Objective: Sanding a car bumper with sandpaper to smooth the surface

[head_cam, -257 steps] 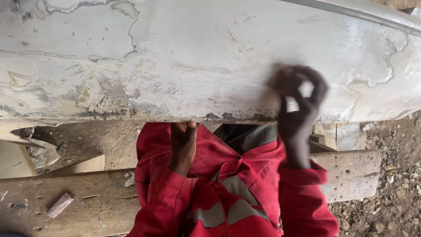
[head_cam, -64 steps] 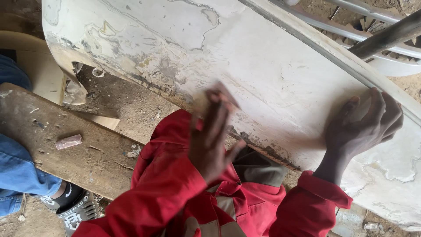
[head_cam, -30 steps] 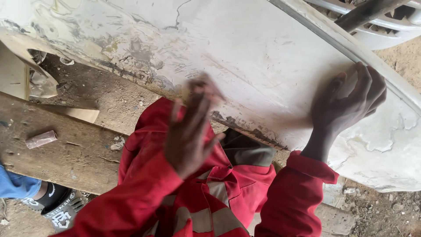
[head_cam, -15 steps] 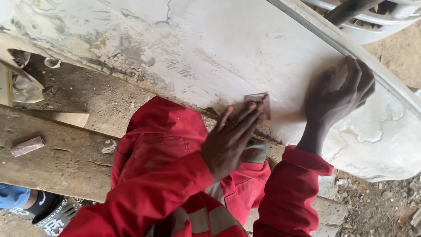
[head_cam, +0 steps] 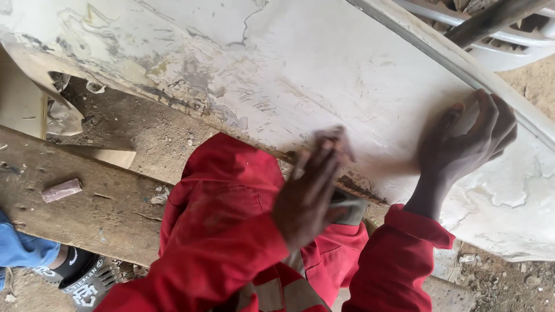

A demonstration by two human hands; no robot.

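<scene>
A worker in red coveralls [head_cam: 231, 231] sands a worn white panel [head_cam: 324, 75] propped over a wooden plank [head_cam: 87, 202]. The left hand [head_cam: 309, 190], blurred, lies flat w/ fingers straight, pressing what looks like a small sanding piece [head_cam: 332, 138] to the panel's lower edge — half a sec. ago it sat higher and further right, approx. beside the right wrist. The right hand [head_cam: 465, 144] stays spread on the panel near its upper rim, fingers loosely curled, gripping nothing — unchanged. Another person's black shoe [head_cam: 81, 277] shows at bottom left.
</scene>
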